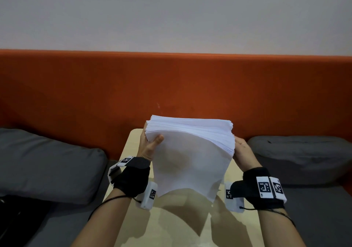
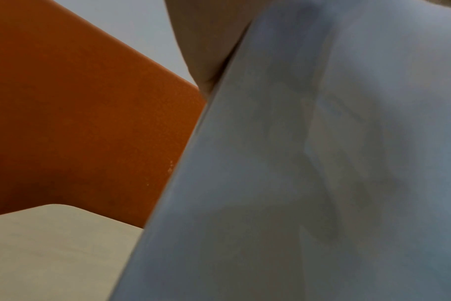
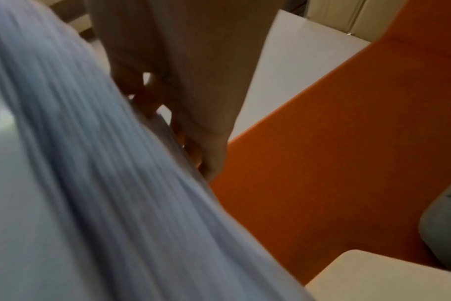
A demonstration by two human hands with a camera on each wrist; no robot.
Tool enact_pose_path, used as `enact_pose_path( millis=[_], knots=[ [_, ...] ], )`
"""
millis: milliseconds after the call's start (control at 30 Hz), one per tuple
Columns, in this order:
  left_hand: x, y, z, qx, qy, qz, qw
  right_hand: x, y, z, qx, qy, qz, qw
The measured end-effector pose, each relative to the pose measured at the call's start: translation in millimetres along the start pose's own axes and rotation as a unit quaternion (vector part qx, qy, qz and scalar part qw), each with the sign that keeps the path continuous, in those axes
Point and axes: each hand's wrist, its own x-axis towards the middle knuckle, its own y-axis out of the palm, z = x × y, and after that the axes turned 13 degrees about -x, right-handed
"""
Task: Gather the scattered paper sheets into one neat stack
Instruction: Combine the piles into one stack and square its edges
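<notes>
A thick stack of white paper sheets (image 1: 190,151) stands nearly upright over the small beige table (image 1: 133,142), its top edges slightly fanned. My left hand (image 1: 150,143) grips the stack's upper left corner, thumb on the front sheet and fingers behind. At the right edge my right hand (image 1: 242,149) holds the stack, with its fingers (image 3: 193,91) running along the back. The sheets fill the left wrist view (image 2: 322,163) and the right wrist view (image 3: 90,183). Whether the lower edge touches the table I cannot tell.
An orange padded backrest (image 1: 171,86) runs behind the table. Grey cushions lie on the left (image 1: 47,162) and right (image 1: 301,157). A dark object (image 1: 17,218) sits at the lower left. Bare tabletop (image 1: 171,227) shows below the stack.
</notes>
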Motion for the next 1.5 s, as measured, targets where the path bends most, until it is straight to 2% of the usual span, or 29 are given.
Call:
enact_pose_path(
  millis=[100,167,300,367,533,600,700,833,933,1033,1200,1333,1400,1500],
  knots=[
    [-0.6,-0.3,-0.7,0.008,0.008,-0.014,1.000,-8.7,12.2,-3.4,0.085,-0.032,-0.132,0.987],
    [-1.4,0.6,0.7,0.015,0.010,-0.018,1.000,-13.6,23.4,-13.5,0.119,-0.029,-0.162,0.979],
    [-3.2,10.3,6.2,0.053,0.001,-0.050,0.997,-17.6,44.8,-15.7,0.138,-0.056,-0.090,0.985],
    [-1.6,13.7,4.6,0.091,0.014,-0.068,0.993,-13.6,42.4,-13.3,0.135,-0.062,-0.097,0.984],
    [2.6,17.3,5.6,0.091,0.030,-0.079,0.992,-14.7,33.4,-27.4,-0.025,-0.046,-0.068,0.996],
    [0.6,15.4,5.8,0.074,0.016,-0.076,0.994,-15.3,31.4,-31.8,-0.015,-0.009,-0.072,0.997],
    [-5.9,12.9,7.4,0.075,-0.011,-0.069,0.995,-8.3,33.7,-33.1,0.020,0.007,-0.075,0.997],
    [-6.3,22.6,-3.7,0.065,0.023,-0.095,0.993,4.0,44.2,-16.5,-0.006,-0.008,-0.118,0.993],
    [3.7,29.1,-23.6,0.049,0.081,-0.068,0.993,8.9,38.1,12.5,0.014,-0.051,-0.129,0.990],
    [13.9,32.7,-32.6,0.034,0.102,-0.041,0.993,11.8,33.6,26.5,0.035,-0.083,-0.123,0.988],
    [4.2,13.9,-12.7,0.072,0.088,-0.008,0.993,0.3,38.1,10.0,0.018,-0.066,-0.090,0.994],
    [4.7,3.9,-10.3,0.054,0.070,0.026,0.996,3.2,33.0,2.0,0.026,-0.049,-0.059,0.997],
    [6.7,4.6,-11.0,0.062,0.069,0.029,0.995,4.3,33.6,2.4,0.042,-0.026,-0.042,0.998],
    [8.9,4.1,-9.6,0.065,0.062,0.018,0.996,4.8,34.1,10.5,0.050,-0.030,-0.029,0.998]
  ],
)
